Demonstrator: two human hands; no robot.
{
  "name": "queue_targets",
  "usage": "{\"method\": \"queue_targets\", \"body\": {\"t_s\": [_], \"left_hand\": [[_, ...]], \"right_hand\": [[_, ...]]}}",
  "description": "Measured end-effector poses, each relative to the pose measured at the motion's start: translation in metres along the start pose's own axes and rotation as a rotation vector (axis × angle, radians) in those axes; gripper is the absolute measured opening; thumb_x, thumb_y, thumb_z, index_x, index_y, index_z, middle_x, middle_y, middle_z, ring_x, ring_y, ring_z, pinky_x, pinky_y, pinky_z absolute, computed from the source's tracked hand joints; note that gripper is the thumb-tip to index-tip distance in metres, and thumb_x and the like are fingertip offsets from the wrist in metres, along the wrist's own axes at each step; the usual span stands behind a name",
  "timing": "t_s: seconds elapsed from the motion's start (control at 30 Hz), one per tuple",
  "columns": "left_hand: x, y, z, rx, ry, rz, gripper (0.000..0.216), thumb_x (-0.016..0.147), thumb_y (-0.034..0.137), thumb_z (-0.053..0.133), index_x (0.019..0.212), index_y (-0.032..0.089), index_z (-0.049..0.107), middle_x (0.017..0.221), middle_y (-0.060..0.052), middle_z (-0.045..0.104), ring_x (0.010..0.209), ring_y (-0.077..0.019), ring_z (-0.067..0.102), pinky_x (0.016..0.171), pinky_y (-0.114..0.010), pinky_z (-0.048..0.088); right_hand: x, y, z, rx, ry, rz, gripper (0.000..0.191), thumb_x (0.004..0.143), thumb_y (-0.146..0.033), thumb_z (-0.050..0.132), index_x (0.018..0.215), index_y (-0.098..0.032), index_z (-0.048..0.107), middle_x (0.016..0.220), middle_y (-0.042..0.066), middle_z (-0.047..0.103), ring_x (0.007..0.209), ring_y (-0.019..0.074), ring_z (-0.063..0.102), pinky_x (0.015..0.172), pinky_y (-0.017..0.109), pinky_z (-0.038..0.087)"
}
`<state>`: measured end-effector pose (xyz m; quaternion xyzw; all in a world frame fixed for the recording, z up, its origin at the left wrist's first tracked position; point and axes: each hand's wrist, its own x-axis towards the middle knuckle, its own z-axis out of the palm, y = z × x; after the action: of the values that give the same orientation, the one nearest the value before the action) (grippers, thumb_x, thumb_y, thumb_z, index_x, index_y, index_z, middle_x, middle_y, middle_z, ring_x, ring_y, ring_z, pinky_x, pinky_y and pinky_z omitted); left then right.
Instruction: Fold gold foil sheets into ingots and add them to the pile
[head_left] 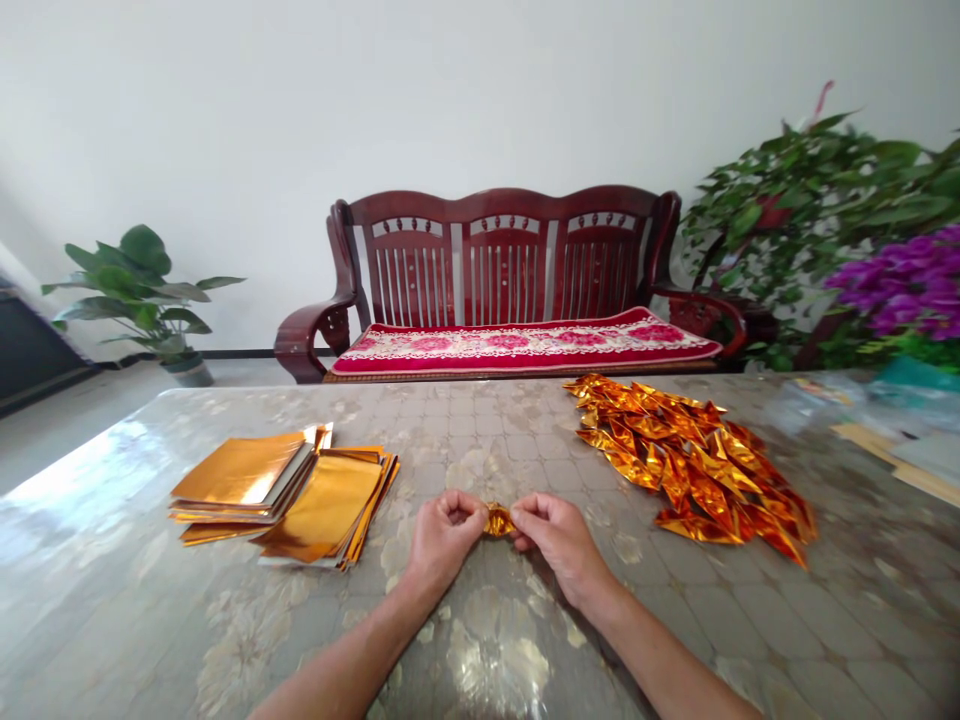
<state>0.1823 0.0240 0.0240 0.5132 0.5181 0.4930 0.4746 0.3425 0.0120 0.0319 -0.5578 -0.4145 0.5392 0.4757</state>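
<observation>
Between my two hands, just above the table near its middle, is a small folded piece of gold foil paper. My left hand pinches its left end between thumb and fingers. The right end is pinched the same way by my right hand. My fingertips cover both ends, so only the shiny, creased middle shows. To the left lie stacks of flat gold foil sheets. A heap of folded, pointed gold foil pieces spreads out on the right.
The table has a glossy, flower-patterned cover. Clear plastic bags and tan card strips lie at its right edge. Behind it stands a wooden bench with a red cushion. Potted plants and purple flowers flank it.
</observation>
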Motion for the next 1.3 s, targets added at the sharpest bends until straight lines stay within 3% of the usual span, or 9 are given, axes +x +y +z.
{"method": "queue_targets", "body": {"t_s": [0.23, 0.4, 0.7, 0.8, 0.97, 1.1, 1.2, 1.3], "left_hand": [[0.001, -0.001, 0.002, -0.148, -0.018, -0.013, 0.029, 0.059, 0.031, 0.078, 0.073, 0.019, 0.055, 0.068, 0.001, 0.067, 0.061, -0.0135, 0.064, 0.061, -0.022, 0.05], [0.0, -0.002, 0.002, -0.154, -0.038, 0.008, 0.029, 0.064, 0.025, 0.076, 0.082, 0.018, 0.054, 0.067, 0.002, 0.067, 0.062, -0.0121, 0.064, 0.063, -0.021, 0.05], [-0.001, -0.002, 0.003, -0.146, -0.038, 0.004, 0.035, 0.065, 0.022, 0.076, 0.092, 0.018, 0.054, 0.067, 0.002, 0.069, 0.062, -0.0131, 0.066, 0.062, -0.021, 0.05], [0.002, -0.003, 0.002, -0.164, -0.022, -0.018, 0.034, 0.065, 0.024, 0.077, 0.09, 0.017, 0.054, 0.068, 0.002, 0.068, 0.06, -0.0116, 0.065, 0.06, -0.02, 0.049], [0.006, -0.002, -0.001, -0.273, 0.009, -0.07, 0.042, 0.066, 0.036, 0.079, 0.093, 0.017, 0.054, 0.072, 0.002, 0.067, 0.062, -0.0121, 0.064, 0.055, -0.02, 0.049], [0.007, -0.001, -0.002, -0.269, 0.033, -0.067, 0.046, 0.065, 0.039, 0.08, 0.095, 0.016, 0.053, 0.069, 0.002, 0.067, 0.056, -0.0108, 0.061, 0.052, -0.019, 0.047], [0.007, -0.001, -0.003, -0.249, 0.021, -0.076, 0.047, 0.066, 0.039, 0.08, 0.097, 0.017, 0.052, 0.066, 0.004, 0.067, 0.05, -0.0093, 0.058, 0.05, -0.018, 0.045], [0.006, -0.001, -0.004, -0.214, -0.011, -0.095, 0.045, 0.068, 0.041, 0.079, 0.097, 0.018, 0.053, 0.063, 0.004, 0.067, 0.047, -0.0088, 0.056, 0.048, -0.017, 0.042]], "right_hand": [[0.005, 0.006, 0.001, 0.072, 0.003, -0.019, 0.025, 0.061, -0.033, 0.073, 0.077, -0.019, 0.059, 0.061, -0.003, 0.063, 0.053, 0.0117, 0.059, 0.049, 0.021, 0.048], [0.013, 0.017, 0.002, 0.093, 0.064, -0.012, 0.035, 0.057, -0.033, 0.073, 0.082, -0.022, 0.05, 0.063, -0.006, 0.061, 0.051, 0.0127, 0.06, 0.046, 0.022, 0.048], [0.013, 0.019, 0.005, 0.068, 0.067, -0.031, 0.036, 0.059, -0.031, 0.07, 0.083, -0.023, 0.045, 0.062, -0.007, 0.059, 0.05, 0.0132, 0.06, 0.044, 0.021, 0.046], [0.012, 0.018, 0.0, 0.015, 0.006, -0.072, 0.03, 0.067, -0.036, 0.069, 0.084, -0.023, 0.048, 0.067, -0.005, 0.061, 0.056, 0.0152, 0.064, 0.049, 0.024, 0.05], [0.003, 0.006, -0.016, -0.357, -0.08, -0.384, 0.022, 0.09, -0.034, 0.049, 0.107, -0.022, 0.057, 0.089, 0.003, 0.07, 0.079, 0.0196, 0.068, 0.072, 0.033, 0.056], [-0.004, -0.001, -0.027, -0.572, -0.129, -0.697, 0.031, 0.085, -0.013, 0.046, 0.112, -0.023, 0.057, 0.129, 0.006, 0.06, 0.112, 0.0197, 0.061, 0.096, 0.035, 0.05], [-0.004, -0.002, -0.03, -0.755, -0.173, -0.889, 0.043, 0.078, -0.001, 0.045, 0.112, -0.024, 0.059, 0.133, 0.007, 0.056, 0.119, 0.0203, 0.057, 0.1, 0.036, 0.047], [-0.001, -0.002, -0.031, -0.873, -0.162, -0.993, 0.039, 0.084, 0.001, 0.042, 0.105, -0.024, 0.063, 0.124, 0.007, 0.061, 0.108, 0.019, 0.062, 0.093, 0.033, 0.05]]}}
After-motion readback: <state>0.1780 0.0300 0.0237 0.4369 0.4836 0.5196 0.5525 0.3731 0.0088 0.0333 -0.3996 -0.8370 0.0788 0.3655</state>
